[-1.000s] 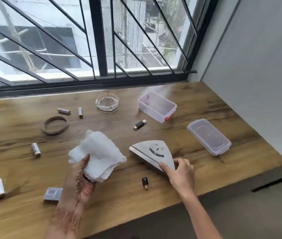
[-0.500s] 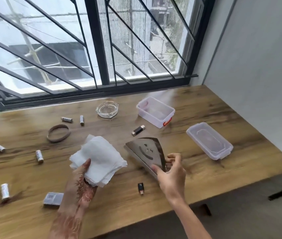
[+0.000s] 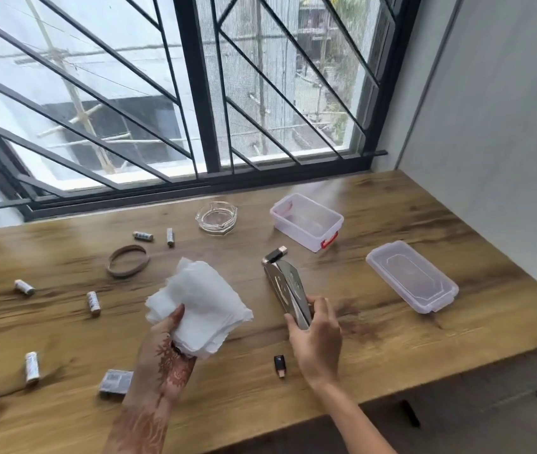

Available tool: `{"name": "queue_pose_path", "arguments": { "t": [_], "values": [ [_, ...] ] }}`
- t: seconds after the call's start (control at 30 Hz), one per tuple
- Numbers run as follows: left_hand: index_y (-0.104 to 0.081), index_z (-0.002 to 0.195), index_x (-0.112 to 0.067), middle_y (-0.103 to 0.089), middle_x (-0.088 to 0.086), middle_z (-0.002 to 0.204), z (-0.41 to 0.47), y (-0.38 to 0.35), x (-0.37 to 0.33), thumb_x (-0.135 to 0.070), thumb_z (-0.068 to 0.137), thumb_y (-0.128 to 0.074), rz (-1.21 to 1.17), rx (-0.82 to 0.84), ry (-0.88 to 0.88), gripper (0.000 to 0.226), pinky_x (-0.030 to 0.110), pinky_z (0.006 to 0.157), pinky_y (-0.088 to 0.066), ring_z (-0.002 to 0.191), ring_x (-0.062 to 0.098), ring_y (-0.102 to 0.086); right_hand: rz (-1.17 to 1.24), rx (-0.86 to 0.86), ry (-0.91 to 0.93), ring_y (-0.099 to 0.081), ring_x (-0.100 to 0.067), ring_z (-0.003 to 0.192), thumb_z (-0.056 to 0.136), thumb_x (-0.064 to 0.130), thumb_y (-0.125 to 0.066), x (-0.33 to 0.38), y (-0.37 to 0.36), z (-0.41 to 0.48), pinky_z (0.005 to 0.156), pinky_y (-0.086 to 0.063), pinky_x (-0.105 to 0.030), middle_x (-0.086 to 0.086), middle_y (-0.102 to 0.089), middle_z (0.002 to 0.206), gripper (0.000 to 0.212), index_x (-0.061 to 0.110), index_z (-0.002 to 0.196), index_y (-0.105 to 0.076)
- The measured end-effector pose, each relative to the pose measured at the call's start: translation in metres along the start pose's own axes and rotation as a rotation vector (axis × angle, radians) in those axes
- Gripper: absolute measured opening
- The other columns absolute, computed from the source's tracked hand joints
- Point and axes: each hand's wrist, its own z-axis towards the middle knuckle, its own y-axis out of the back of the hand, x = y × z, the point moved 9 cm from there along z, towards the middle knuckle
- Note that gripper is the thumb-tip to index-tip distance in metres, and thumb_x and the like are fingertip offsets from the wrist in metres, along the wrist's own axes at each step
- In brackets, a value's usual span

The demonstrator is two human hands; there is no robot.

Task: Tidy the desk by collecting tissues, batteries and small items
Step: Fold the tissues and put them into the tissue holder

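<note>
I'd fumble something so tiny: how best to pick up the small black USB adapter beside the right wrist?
Come straight down and pinch the small black USB adapter across its long sides. It lies flat on the wooden desk, too low to get under, metal plug toward the near edge.

1. There is only one camera. It sits on the person's head.
2. It looks forward and down at the wooden desk [image 3: 391,352] from the desk's near edge.
3. It is close: the left hand [image 3: 165,348] and right hand [image 3: 318,339] reach in from the bottom (a wide picture).
4. Farther ahead is the window [image 3: 113,77], with the wall [image 3: 506,109] on the right.
</note>
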Motion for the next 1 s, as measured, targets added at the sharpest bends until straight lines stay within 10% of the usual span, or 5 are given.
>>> {"name": "queue_pose_path", "arguments": {
  "t": [0.53, 0.77, 0.8, 0.83, 1.0],
  "values": [
    [-0.062, 0.108, -0.007, -0.072, 0.01, 0.099, -0.005, -0.025, 0.012, -0.013, 0.088, -0.049, 0.095, 0.068, 0.079, 0.024, 0.031, 0.062, -0.058, 0.085, 0.02, -0.071, 0.312, 0.061, 0.046, -0.05, 0.002, 0.093, 0.075, 0.052, -0.068, 0.046, 0.04, 0.012, 0.086, -0.033, -0.001, 0.01, -0.055, 0.1, 0.047, 0.018, 0.104, -0.055],
    [-0.069, 0.099, -0.002, -0.07, 0.016, 0.1, -0.009, -0.053, 0.019, -0.012, 0.071, -0.061, 0.16, 0.191, 0.151, 0.031, 0.031, 0.063, -0.058, 0.084, 0.023, -0.07, 0.885, 0.623, -0.438, -0.058, -0.032, 0.109, 0.054, 0.068, -0.071, 0.055, -0.009, 0.021, 0.091, -0.048, -0.042, -0.024, -0.058, 0.121, 0.078, 0.017, 0.111, -0.057],
    [-0.07, 0.099, -0.002, -0.071, 0.016, 0.1, -0.009, -0.056, 0.019, -0.011, 0.074, -0.058, 0.178, 0.211, 0.156, 0.029, 0.031, 0.064, -0.058, 0.084, 0.023, -0.07, 0.94, 0.703, -0.502, -0.031, -0.06, 0.111, 0.057, 0.067, -0.073, 0.055, -0.015, 0.019, 0.085, -0.046, -0.05, -0.038, -0.045, 0.125, 0.081, 0.012, 0.114, -0.057],
    [-0.071, 0.095, -0.002, -0.071, 0.016, 0.098, -0.009, -0.06, 0.019, -0.01, 0.076, -0.055, 0.194, 0.231, 0.162, 0.026, 0.031, 0.064, -0.058, 0.083, 0.023, -0.071, 0.997, 0.784, -0.546, -0.035, -0.021, 0.099, 0.063, 0.062, -0.074, 0.056, -0.02, 0.017, 0.078, -0.044, -0.049, -0.042, -0.035, 0.128, 0.079, 0.007, 0.117, -0.057],
    [-0.076, 0.087, -0.004, -0.071, 0.019, 0.101, 0.001, -0.069, 0.019, -0.017, 0.062, -0.076, 0.25, 0.261, 0.2, 0.028, 0.032, 0.062, -0.058, 0.086, 0.026, -0.071, 1.145, 0.96, -0.658, -0.065, -0.029, 0.093, 0.073, 0.018, -0.075, 0.063, -0.02, 0.012, 0.081, -0.056, -0.035, -0.022, -0.065, 0.108, 0.049, -0.007, 0.112, -0.06]
  ]
}}
